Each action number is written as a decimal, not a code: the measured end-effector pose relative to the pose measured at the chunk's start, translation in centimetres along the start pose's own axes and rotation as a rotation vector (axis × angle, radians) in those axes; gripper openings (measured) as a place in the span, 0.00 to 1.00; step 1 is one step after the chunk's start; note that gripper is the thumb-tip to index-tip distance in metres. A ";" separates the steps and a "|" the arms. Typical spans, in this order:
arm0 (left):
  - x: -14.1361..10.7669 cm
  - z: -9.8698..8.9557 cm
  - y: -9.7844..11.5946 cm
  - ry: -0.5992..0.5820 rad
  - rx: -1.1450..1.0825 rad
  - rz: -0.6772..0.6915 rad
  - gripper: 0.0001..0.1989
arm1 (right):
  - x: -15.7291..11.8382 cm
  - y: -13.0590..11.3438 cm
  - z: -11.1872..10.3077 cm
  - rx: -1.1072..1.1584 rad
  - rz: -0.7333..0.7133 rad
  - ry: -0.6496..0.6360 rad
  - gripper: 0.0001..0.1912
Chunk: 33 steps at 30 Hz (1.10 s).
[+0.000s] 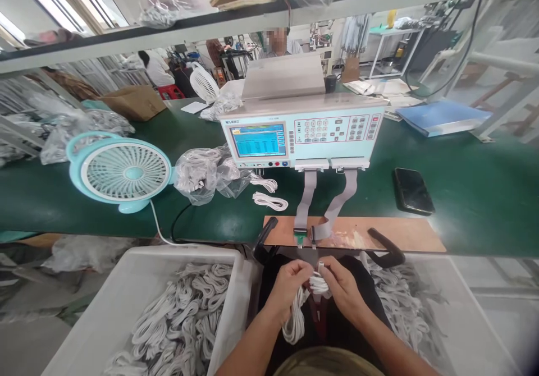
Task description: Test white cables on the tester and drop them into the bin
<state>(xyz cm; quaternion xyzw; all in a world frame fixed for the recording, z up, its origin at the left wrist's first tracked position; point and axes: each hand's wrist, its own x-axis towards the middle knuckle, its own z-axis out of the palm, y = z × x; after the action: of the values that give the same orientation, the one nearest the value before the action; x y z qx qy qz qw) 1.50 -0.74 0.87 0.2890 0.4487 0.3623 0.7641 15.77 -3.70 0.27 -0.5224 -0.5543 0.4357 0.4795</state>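
1. The left hand (288, 289) and right hand (343, 289) hold a coiled white cable (293, 325) between them.
2. Beyond them, two grey ribbon cables (307, 196) run from a screened instrument (303, 134) to a brown board (421, 235) on the green table (219, 224).
3. A white bin (109, 303) at left contains cable bundles (185, 320); a phone (412, 189) lies on the table's right side.

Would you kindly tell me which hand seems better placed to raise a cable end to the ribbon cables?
Probably the right hand: a white cable end points up from its grip, below the ribbon cables. The left hand seems less free, with looped cable hanging beneath it.
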 end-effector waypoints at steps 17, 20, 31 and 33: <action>2.2 -2.0 -1.0 -0.167 -0.275 -0.274 0.15 | 2.2 1.0 1.6 0.391 0.360 0.138 0.20; 2.3 -1.5 -1.2 -0.077 -0.315 -0.276 0.16 | 2.3 1.5 1.5 0.398 0.352 0.145 0.20; 2.2 -1.3 -0.9 0.059 0.121 0.060 0.13 | 2.7 0.7 1.3 0.427 0.384 0.131 0.19; 2.1 -1.8 -0.3 -0.001 0.294 0.108 0.15 | 2.8 0.7 1.5 0.498 0.418 0.143 0.18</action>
<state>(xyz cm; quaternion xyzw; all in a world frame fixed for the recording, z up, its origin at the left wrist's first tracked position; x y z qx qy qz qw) 0.74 1.00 -1.16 0.4217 0.4805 0.3330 0.6931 14.38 -0.81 -0.45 -0.5208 -0.2766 0.6091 0.5304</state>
